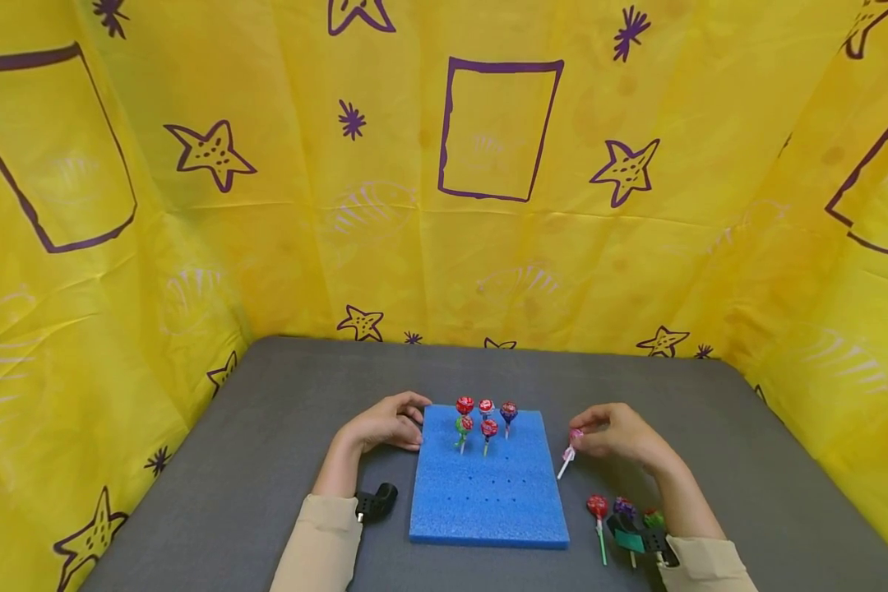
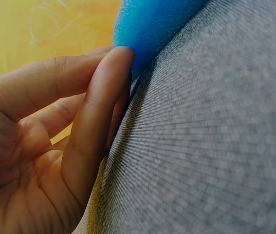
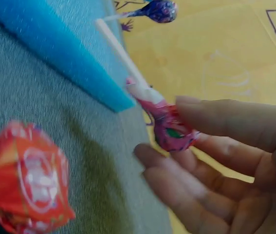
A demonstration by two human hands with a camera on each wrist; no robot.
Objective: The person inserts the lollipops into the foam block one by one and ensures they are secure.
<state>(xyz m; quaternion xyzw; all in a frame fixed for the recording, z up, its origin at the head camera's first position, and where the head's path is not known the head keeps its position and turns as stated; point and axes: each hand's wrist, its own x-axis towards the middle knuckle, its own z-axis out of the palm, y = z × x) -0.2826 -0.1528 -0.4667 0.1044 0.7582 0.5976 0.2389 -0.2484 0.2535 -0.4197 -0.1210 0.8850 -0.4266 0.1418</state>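
My right hand [image 1: 622, 436] pinches a pink-wrapped lollipop [image 3: 169, 129] by its candy head, just off the right side of a blue foam board [image 1: 488, 522]. The white stick [image 3: 120, 51] points down and leftward in the head view. At the board's far left side, my left hand [image 1: 387, 423] rests with loosely bent fingers, thumb and fingertips against the foam edge [image 2: 147, 34]. Several lollipops stand upright toward the back of the board: three in the rear row, including a dark purple one [image 1: 509, 409], and two before them, a green-and-red one [image 1: 464, 424] and a red one [image 1: 489, 428].
Small holes [image 1: 486, 499] dot the board's front half. Right of the board on the grey table [image 1: 326, 370] lie a red lollipop [image 1: 597, 506], a purple one [image 1: 624, 506] and a green one [image 1: 654, 518], partly behind the right wrist camera [image 1: 640, 538]. Yellow patterned cloth [image 1: 414, 263] surrounds the table.
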